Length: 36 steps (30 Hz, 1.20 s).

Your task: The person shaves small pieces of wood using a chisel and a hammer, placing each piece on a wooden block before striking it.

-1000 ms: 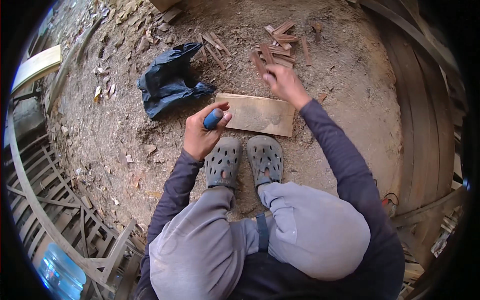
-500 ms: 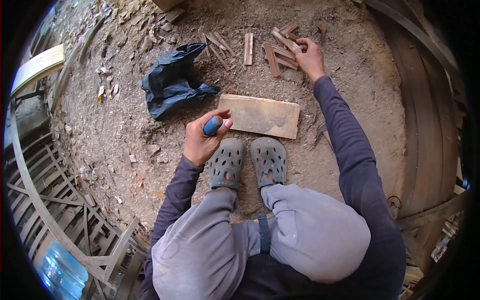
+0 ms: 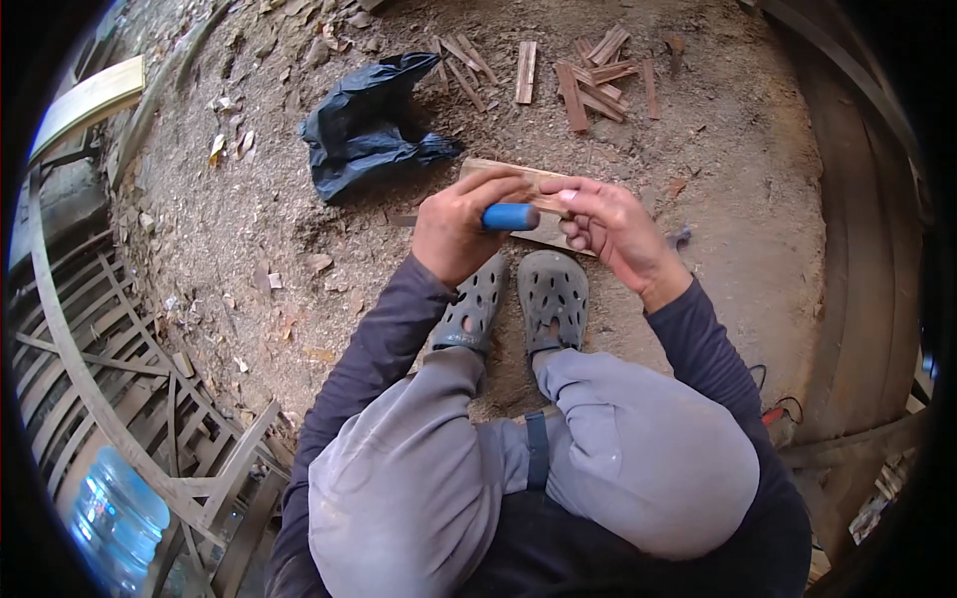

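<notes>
Over the board in front of my shoes, my two hands have come together. Closed round a tool with a round blue handle (image 3: 510,217) is my left hand (image 3: 461,221); a thin dark strip, perhaps its blade, shows at the hand's left side. My right hand (image 3: 620,227) pinches a small wooden strip (image 3: 550,201) between thumb and fingers. The strip's far end reaches the left fingertips, which partly hide it; whether they grip it I cannot tell. Beneath both hands lies a flat pale wooden board (image 3: 488,165), mostly covered by them.
Reddish wood strips (image 3: 598,88) lie heaped on the dirt ahead, with a single strip (image 3: 525,73) to their left. A crumpled dark plastic bag (image 3: 369,130) is at left. Grey clogs (image 3: 551,299) are on my feet. Wooden slatwork (image 3: 110,359) stands far left, near a blue water jug (image 3: 118,518).
My right hand has come back from the strip pile with one wooden strip and met my left hand over the board. The blue handle has turned from pointing up to pointing right.
</notes>
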Motion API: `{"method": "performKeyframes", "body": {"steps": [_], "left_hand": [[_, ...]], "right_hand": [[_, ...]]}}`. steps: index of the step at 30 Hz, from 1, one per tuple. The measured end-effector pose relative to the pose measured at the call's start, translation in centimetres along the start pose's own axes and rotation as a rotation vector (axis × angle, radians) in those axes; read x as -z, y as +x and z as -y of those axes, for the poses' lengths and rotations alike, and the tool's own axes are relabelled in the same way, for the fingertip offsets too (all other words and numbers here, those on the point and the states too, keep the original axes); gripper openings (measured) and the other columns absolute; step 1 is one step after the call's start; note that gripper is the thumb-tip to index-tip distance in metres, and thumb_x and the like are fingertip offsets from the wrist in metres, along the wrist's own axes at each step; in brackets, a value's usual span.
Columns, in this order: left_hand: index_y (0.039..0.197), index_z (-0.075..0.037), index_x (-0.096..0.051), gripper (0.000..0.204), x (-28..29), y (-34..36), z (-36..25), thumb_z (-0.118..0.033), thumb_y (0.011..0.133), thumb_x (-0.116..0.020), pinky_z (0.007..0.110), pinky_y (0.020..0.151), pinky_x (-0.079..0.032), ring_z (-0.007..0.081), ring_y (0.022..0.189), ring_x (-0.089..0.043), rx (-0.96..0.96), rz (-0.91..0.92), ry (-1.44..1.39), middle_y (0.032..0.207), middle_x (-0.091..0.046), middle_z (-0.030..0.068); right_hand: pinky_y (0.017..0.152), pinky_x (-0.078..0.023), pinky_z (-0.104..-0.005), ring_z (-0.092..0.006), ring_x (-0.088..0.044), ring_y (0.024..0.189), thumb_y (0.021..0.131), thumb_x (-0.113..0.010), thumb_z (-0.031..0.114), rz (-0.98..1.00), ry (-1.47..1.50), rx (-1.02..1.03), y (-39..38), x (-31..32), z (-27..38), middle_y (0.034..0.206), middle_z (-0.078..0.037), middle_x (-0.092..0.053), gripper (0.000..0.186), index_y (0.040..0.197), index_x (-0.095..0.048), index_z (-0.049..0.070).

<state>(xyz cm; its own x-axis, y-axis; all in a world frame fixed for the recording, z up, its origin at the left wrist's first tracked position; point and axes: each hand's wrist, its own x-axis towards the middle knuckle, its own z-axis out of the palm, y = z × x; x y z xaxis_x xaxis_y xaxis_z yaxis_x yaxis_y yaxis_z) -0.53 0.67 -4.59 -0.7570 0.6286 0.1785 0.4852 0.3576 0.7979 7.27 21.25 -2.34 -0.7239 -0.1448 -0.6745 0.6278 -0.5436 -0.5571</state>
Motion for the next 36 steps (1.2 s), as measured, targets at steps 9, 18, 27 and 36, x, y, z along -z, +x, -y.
{"method": "performKeyframes", "body": {"steps": [9, 18, 27, 36], "left_hand": [[0.102, -0.004, -0.072, 0.018, -1.0, -2.2, 2.0, -0.012, 0.085, -0.076, 0.03, 0.068, -0.054, 0.013, 0.076, -0.07, 0.276, 0.055, -0.266, 0.086, -0.074, 0.0088], [0.111, 0.0, -0.069, 0.029, 1.0, -2.8, 3.3, -0.014, 0.086, -0.076, 0.027, 0.083, -0.053, 0.0157, 0.093, -0.069, 0.206, -0.247, -0.306, 0.098, -0.073, 0.0098], [0.069, -0.014, -0.038, 0.038, 6.1, 1.5, -2.4, -0.033, 0.1, -0.048, 0.025, 0.045, -0.026, 0.0069, 0.046, -0.028, -0.027, -0.384, -0.986, 0.056, -0.034, -0.0039], [0.064, -0.011, -0.033, 0.031, 3.1, 2.0, -3.9, -0.015, 0.089, -0.051, 0.027, 0.043, -0.026, 0.0086, 0.043, -0.028, 0.12, -0.175, -1.03, 0.051, -0.034, -0.0012]], "right_hand": [[0.072, -0.055, -0.0332, -0.027, -0.067, 0.093, 0.083, -0.071, 0.012, -0.088, -0.987, 0.648, 1.8, -0.9, -3.2, 0.108, -0.015, -0.066, 0.032, 0.114, -0.066, 0.001], [0.074, -0.055, -0.0372, -0.0303, -0.07, 0.082, 0.081, -0.07, 0.002, -0.037, -1.242, 0.929, 8.0, 1.5, -5.7, 0.093, -0.013, -0.071, 0.019, 0.1, -0.069, 0.005], [0.086, -0.052, -0.0369, -0.0292, -0.065, 0.093, 0.075, -0.07, 0.001, 0.048, -1.366, 1.058, 11.1, 4.7, -8.4, 0.098, -0.01, -0.068, 0.029, 0.103, -0.064, 0.006], [0.092, -0.051, -0.0365, -0.0294, -0.06, 0.101, 0.067, -0.066, -0.007, 0.019, -1.409, 1.025, 10.8, 4.3, -8.5, 0.105, -0.009, -0.065, 0.041, 0.106, -0.064, 0.005]]}}
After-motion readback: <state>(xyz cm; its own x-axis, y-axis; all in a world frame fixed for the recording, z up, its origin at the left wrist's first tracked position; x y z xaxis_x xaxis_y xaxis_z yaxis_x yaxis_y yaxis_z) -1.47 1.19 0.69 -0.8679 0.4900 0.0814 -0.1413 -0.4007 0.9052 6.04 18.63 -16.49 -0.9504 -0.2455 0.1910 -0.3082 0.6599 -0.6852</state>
